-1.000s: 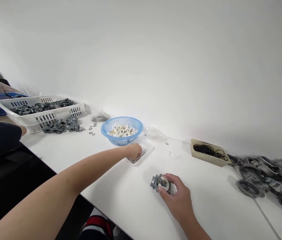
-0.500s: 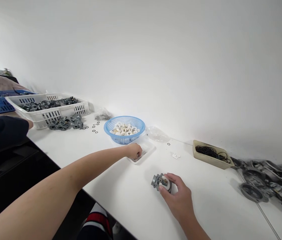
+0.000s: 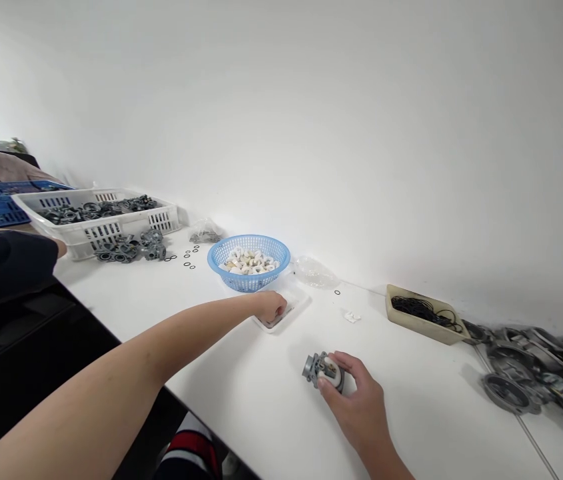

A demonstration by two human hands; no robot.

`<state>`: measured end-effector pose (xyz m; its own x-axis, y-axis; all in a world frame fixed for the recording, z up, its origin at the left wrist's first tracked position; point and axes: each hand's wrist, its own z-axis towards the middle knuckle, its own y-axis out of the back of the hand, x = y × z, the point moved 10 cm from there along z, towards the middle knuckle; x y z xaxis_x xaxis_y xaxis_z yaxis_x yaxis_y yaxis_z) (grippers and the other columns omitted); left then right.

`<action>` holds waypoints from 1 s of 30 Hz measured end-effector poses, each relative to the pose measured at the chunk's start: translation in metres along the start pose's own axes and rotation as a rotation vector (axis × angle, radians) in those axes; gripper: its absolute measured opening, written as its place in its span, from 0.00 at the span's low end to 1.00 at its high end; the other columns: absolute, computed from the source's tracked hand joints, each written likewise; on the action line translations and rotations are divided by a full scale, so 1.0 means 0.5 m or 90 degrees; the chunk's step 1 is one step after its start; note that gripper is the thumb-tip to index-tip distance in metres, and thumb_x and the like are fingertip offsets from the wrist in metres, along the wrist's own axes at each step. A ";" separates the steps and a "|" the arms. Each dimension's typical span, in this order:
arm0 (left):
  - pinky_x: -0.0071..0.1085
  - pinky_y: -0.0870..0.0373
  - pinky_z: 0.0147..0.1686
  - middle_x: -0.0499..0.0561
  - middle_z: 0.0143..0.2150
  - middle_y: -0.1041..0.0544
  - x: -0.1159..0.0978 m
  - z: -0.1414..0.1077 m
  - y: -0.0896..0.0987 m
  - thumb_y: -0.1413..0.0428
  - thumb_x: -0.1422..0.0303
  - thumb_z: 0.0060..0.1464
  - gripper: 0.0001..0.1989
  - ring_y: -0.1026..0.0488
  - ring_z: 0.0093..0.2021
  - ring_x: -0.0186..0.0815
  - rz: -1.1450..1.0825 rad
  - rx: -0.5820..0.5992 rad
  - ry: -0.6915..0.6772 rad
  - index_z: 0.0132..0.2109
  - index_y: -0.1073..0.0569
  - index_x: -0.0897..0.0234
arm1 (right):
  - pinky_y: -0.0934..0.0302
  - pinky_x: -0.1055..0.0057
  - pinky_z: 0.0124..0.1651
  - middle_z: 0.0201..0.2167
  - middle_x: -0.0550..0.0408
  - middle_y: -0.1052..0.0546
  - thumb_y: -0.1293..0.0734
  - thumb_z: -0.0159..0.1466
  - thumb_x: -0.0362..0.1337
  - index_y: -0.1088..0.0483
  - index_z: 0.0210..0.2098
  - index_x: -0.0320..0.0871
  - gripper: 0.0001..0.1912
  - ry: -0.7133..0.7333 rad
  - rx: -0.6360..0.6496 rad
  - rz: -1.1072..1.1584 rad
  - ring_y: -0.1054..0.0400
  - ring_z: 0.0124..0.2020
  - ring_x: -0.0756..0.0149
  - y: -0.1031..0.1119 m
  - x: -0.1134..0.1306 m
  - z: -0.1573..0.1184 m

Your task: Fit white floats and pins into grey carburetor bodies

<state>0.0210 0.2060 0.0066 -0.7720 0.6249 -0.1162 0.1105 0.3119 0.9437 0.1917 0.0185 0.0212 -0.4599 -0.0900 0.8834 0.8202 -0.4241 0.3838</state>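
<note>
My right hand grips a grey metal carburetor by its sides, thumb on the near side and fingers on the far side. A white curved float sits on its upper face, with small brass-coloured bits inside the curve. My left hand reaches into a shallow white tray, its fingers curled down and together. Whatever they pinch is hidden. Just behind that hand stands a round blue basket filled with white curved floats.
At left, a white crate holds grey metal parts, with more carburetor bodies beside it. Black rings lie nearby. At right are a cream box of black rubber rings and piled metal housings. Another person sits far left.
The view has shifted slightly. My left hand stays over the tray with its fingers curled in, and my right hand keeps hold of the carburetor, nearly still.
</note>
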 end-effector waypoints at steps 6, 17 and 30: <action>0.29 0.32 0.34 0.52 0.38 0.22 -0.001 -0.006 0.000 0.46 0.78 0.35 0.19 0.28 0.36 0.39 0.011 -0.009 0.014 0.38 0.24 0.62 | 0.34 0.56 0.50 0.41 0.53 0.23 0.31 0.49 0.44 0.29 0.41 0.47 0.19 -0.003 -0.005 -0.001 0.29 0.45 0.52 0.002 0.002 -0.002; 0.29 0.31 0.35 0.52 0.40 0.23 -0.004 -0.016 -0.001 0.46 0.78 0.37 0.17 0.27 0.39 0.41 0.039 -0.006 0.035 0.38 0.26 0.62 | 0.36 0.57 0.51 0.42 0.52 0.23 0.32 0.49 0.44 0.30 0.42 0.46 0.21 -0.012 0.003 0.002 0.30 0.46 0.53 0.000 0.001 -0.002; 0.28 0.31 0.36 0.51 0.41 0.23 -0.005 -0.018 0.002 0.45 0.79 0.36 0.23 0.27 0.40 0.39 0.037 -0.007 0.032 0.44 0.27 0.61 | 0.34 0.59 0.48 0.39 0.54 0.22 0.32 0.49 0.43 0.28 0.41 0.47 0.19 0.016 -0.010 -0.005 0.28 0.43 0.53 0.004 0.011 -0.001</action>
<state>0.0175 0.1983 0.0107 -0.7952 0.6046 -0.0460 0.1489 0.2682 0.9518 0.1909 0.0168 0.0269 -0.4752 -0.1094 0.8731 0.8110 -0.4394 0.3863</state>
